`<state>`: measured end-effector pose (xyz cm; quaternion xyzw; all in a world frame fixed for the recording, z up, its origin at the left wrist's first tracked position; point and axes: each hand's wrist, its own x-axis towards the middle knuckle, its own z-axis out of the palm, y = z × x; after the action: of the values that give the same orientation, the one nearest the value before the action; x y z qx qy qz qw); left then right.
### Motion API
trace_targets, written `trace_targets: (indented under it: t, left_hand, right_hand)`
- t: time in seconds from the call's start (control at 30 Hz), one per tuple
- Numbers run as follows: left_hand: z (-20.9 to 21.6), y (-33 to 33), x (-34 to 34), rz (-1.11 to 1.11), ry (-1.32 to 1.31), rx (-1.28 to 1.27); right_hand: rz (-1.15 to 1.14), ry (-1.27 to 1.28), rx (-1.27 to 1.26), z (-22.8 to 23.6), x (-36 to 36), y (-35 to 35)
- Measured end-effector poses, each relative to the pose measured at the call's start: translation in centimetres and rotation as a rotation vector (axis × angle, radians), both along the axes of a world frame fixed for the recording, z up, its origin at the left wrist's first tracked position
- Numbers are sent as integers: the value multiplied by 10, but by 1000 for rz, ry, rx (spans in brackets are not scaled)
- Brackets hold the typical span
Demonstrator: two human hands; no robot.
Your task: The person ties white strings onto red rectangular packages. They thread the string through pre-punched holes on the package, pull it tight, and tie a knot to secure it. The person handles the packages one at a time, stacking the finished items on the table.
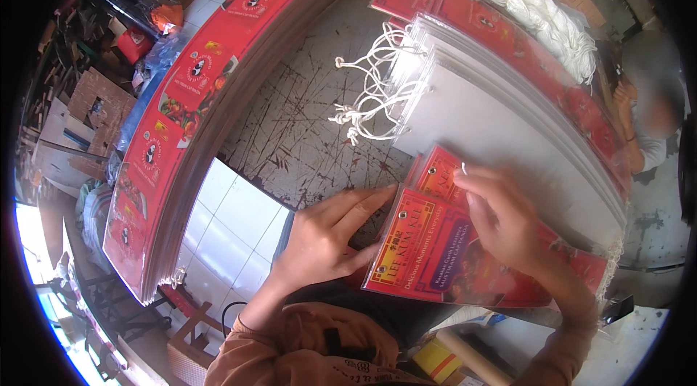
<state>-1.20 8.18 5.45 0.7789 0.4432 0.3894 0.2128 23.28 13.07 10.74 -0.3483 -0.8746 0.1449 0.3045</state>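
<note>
A red laminated sign [472, 259] with metal eyelets along its left edge lies tilted in front of me, overlapping another red sign [435, 174] behind it. My left hand [327, 237] grips the sign's left edge, thumb low and fingers near the upper corner. Over the sign's upper part, my right hand [501, 219] has thumb and forefinger pinched together near an eyelet. A small white tip, apparently of cord, pokes out of that pinch. Beyond lies a stack of signs turned to their pale backs [494, 110], with knotted white cord loops [370, 107] at their left ends.
A long stack of red signs [196, 70] runs along the left of the scratched table [290, 96]. More red signs [508, 34] lie at the far right, beside a white cord skein [544, 19]. Another person [650, 110] is at the right edge.
</note>
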Motion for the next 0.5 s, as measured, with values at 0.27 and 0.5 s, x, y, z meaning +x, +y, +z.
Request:
trace_targets:
  t: [0.27,0.5]
  left_hand:
    - [2,1,-6,-68,-1,-45]
    - [6,0,-14,-106,-59,-76]
  right_hand:
    - [17,-163,356,-2,-13,20]
    - [202,-20,78,21,-31,6]
